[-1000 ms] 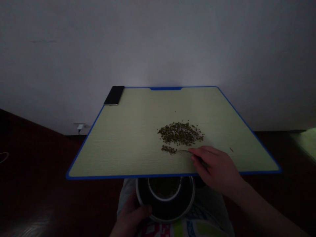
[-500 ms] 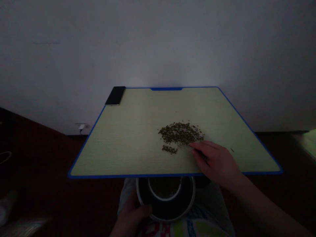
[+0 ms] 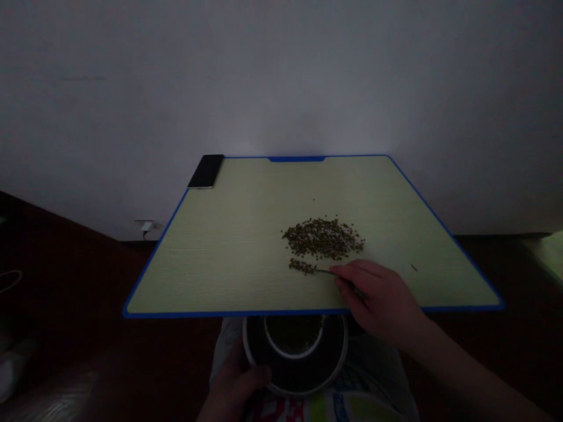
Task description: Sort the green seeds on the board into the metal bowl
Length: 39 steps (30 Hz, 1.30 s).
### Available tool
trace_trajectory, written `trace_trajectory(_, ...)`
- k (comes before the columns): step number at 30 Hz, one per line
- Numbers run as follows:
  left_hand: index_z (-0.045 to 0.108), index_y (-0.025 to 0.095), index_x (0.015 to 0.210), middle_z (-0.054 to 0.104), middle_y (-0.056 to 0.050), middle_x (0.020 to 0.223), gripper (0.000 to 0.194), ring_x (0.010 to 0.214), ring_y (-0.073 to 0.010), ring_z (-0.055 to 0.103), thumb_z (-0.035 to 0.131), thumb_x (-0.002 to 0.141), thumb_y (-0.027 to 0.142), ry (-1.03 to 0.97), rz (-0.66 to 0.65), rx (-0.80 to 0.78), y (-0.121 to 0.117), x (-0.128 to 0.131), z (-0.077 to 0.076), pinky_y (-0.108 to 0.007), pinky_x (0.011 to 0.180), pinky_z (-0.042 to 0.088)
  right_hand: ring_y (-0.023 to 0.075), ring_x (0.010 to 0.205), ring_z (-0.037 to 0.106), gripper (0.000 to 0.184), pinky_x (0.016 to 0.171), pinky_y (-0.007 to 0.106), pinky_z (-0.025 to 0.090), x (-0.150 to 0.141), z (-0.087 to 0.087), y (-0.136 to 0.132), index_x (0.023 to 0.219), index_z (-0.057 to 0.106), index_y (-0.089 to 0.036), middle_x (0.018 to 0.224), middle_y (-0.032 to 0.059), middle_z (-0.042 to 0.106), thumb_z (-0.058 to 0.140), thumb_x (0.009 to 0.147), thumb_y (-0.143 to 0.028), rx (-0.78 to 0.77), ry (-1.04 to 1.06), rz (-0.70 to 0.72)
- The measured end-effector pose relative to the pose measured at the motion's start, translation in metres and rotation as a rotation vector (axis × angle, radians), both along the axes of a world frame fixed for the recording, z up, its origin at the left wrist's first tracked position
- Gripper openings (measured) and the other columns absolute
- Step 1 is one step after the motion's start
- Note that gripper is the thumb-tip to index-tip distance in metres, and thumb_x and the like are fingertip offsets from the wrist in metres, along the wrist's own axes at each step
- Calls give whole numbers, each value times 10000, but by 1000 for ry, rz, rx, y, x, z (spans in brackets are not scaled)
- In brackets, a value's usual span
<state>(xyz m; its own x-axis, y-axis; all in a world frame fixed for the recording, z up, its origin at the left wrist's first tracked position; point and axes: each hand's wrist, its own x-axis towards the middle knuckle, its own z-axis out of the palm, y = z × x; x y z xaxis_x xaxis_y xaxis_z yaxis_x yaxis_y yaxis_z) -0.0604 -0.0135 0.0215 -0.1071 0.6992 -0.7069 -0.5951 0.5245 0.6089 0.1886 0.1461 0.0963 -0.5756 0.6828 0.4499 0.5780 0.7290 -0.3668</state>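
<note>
My right hand (image 3: 380,296) is closed in a pinch around a thin, dark, stick-like tool (image 3: 324,271). Its tip touches the right end of a small cluster of grains (image 3: 301,266) on the table. Just behind lies a larger spread of brownish-green grains (image 3: 323,238), one layer thick in places. Below the table's front edge, my left hand (image 3: 240,381) grips the left rim of a dark round bowl (image 3: 303,375), thumb over the edge. Inside the bowl a pale ring shows around dark contents too dim to make out.
The pale folding table (image 3: 229,246) has a blue edge and stands against a wall. A black phone (image 3: 206,171) lies at its back left corner. A tiny brown sliver (image 3: 414,268) rests to the right of my hand. On the wall at left is a plugged-in socket (image 3: 146,225).
My right hand has drawn slightly toward me and left, bringing the tool's tip from beside the larger spread to the small cluster. My left hand and the bowl stay put.
</note>
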Motion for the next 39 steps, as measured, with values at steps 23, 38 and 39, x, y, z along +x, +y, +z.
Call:
trace_trajectory(23, 739, 155, 1348, 867, -222, 1188, 847, 1227, -475, 757, 938, 525, 153, -79, 54, -9, 1, 2, -8, -519, 1049, 601, 202, 817, 777, 295, 739, 323, 655, 0, -1, 3, 1121, 787, -189, 930, 96, 823, 523, 1001, -133, -65, -21, 77)
trace_trajectory(38, 767, 168, 1298, 915, -123, 986, 690, 1061, -417, 841, 843, 622, 58, 24, 171, -61, 9, -28, -38, -490, 955, 666, 202, 828, 783, 254, 767, 328, 664, 1, -3, 3, 1100, 774, -166, 927, 95, 824, 536, 1015, -142, -22, 19, 60)
trace_trajectory(39, 779, 167, 1268, 915, -124, 982, 659, 1057, -415, 842, 849, 621, 64, 30, 173, -64, 9, -28, -41, -483, 943, 670, 203, 829, 784, 258, 770, 330, 666, 0, -4, 3, 1100, 776, -161, 924, 97, 824, 535, 1014, -138, -21, 13, 56)
